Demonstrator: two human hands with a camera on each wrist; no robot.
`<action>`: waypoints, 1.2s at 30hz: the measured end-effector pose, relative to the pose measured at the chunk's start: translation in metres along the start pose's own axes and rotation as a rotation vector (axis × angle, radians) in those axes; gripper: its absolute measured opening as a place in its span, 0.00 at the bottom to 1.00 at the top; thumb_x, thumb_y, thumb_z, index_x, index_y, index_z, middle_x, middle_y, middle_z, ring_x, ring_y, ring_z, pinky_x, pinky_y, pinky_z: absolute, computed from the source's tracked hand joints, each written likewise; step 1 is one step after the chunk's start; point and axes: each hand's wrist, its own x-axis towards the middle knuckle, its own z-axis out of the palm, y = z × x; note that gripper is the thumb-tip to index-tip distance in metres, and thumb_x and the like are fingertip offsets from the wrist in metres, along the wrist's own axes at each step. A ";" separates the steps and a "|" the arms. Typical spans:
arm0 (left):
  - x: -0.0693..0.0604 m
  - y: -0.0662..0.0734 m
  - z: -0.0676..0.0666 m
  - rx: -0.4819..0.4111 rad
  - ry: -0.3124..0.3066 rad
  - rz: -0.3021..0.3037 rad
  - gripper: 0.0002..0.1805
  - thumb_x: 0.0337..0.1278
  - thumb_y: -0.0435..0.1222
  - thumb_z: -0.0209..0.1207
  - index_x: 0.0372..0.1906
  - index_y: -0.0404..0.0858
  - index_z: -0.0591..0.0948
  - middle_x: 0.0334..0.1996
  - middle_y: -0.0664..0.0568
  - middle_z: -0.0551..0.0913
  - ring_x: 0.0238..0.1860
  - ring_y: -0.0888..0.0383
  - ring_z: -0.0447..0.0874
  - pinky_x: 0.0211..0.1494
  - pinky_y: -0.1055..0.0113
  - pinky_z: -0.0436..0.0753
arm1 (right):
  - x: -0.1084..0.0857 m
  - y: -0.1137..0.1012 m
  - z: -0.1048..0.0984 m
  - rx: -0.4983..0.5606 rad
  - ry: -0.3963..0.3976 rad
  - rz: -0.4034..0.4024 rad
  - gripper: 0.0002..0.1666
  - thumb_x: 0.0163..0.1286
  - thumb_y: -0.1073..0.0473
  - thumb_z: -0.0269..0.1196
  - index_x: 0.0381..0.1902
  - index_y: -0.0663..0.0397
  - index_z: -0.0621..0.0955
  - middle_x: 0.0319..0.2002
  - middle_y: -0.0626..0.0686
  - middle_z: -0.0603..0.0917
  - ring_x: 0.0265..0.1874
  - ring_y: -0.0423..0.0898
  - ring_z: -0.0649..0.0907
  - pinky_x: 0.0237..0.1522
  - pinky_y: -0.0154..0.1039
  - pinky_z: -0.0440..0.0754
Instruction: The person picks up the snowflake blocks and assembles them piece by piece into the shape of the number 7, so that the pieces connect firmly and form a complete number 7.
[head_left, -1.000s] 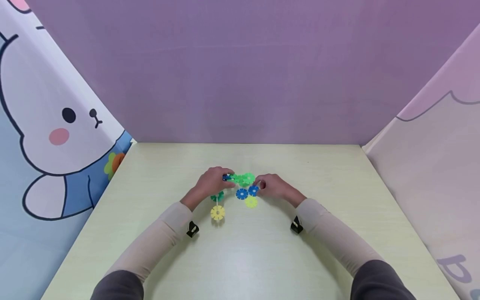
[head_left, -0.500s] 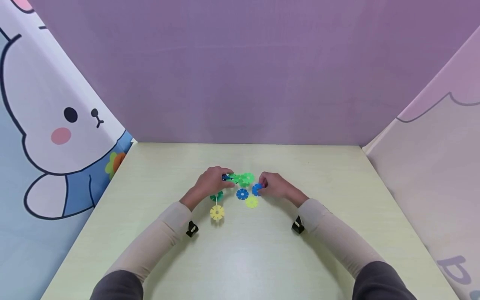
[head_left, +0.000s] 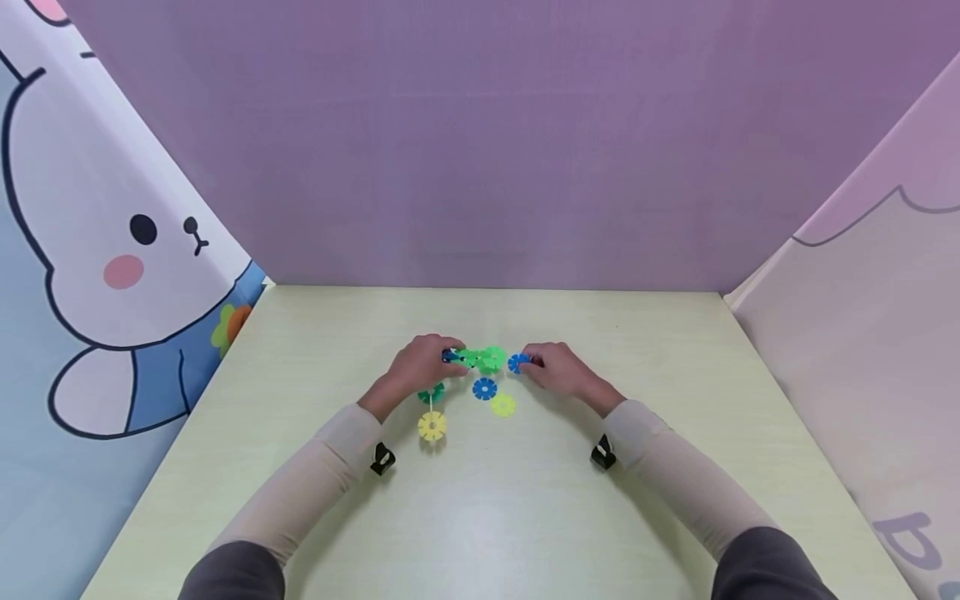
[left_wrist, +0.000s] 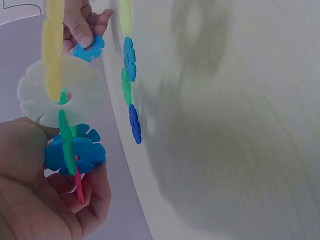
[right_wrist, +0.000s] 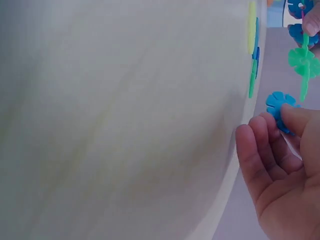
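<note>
Both my hands are occupied: the left hand (head_left: 428,363) curls round the blue discs (left_wrist: 91,151) of the linked snowflake-disc assembly (head_left: 472,358), held above the table (head_left: 480,517), probably so its green discs (head_left: 492,360) stand clear; the right hand (head_left: 561,368) pinches a loose blue disc (head_left: 517,363) by its edge — likely leaving its slots free. No brand shows; the purple mark (head_left: 892,522) on the right-hand drape (head_left: 862,358) resembles lettering, unreadable.

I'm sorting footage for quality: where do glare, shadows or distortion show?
Head view: pale glare on the tabletop, soft shadows beside both sleeves; left wrist view: a blurry-edged, ring-shaped shadow on the tabletop; right wrist view: the table edge bows, probably lens distortion.
</note>
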 end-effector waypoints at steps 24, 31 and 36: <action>-0.001 0.003 -0.001 -0.021 -0.007 0.036 0.24 0.64 0.47 0.67 0.64 0.49 0.82 0.59 0.51 0.86 0.42 0.58 0.84 0.34 0.66 0.79 | -0.002 -0.008 -0.002 0.060 0.061 -0.075 0.06 0.75 0.58 0.63 0.42 0.51 0.86 0.24 0.46 0.82 0.23 0.41 0.77 0.27 0.33 0.77; -0.001 0.009 -0.003 -0.013 -0.014 0.037 0.25 0.65 0.48 0.67 0.65 0.48 0.81 0.61 0.51 0.85 0.44 0.57 0.83 0.41 0.61 0.85 | -0.006 -0.010 -0.002 0.044 0.096 -0.116 0.07 0.75 0.60 0.63 0.41 0.55 0.86 0.22 0.45 0.82 0.21 0.40 0.76 0.25 0.32 0.75; -0.001 0.014 -0.004 -0.003 -0.020 0.037 0.25 0.64 0.47 0.67 0.65 0.48 0.82 0.61 0.51 0.85 0.44 0.57 0.82 0.43 0.61 0.85 | -0.006 -0.011 -0.001 0.036 0.114 -0.130 0.07 0.75 0.60 0.63 0.39 0.58 0.86 0.21 0.45 0.82 0.21 0.40 0.76 0.25 0.31 0.74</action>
